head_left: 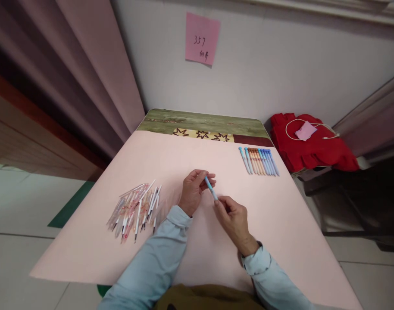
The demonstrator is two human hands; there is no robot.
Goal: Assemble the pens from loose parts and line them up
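Note:
A blue pen [211, 188] is held between both hands above the middle of the pink table cover [281, 224]. My left hand [193, 191] grips its far end with curled fingers. My right hand [232, 217] pinches its near end. A loose heap of pen refills and clear barrels [137, 209] lies to the left of my left hand. At the far right of the cover, a neat row of finished blue and orange pens [258, 161] lies side by side.
A red cloth [310, 148] with a white cord and a pink slip lies on a stand right of the table. A pink note [201, 38] is stuck on the wall. Curtains hang at left. The table's far end shows a patterned surface [200, 122].

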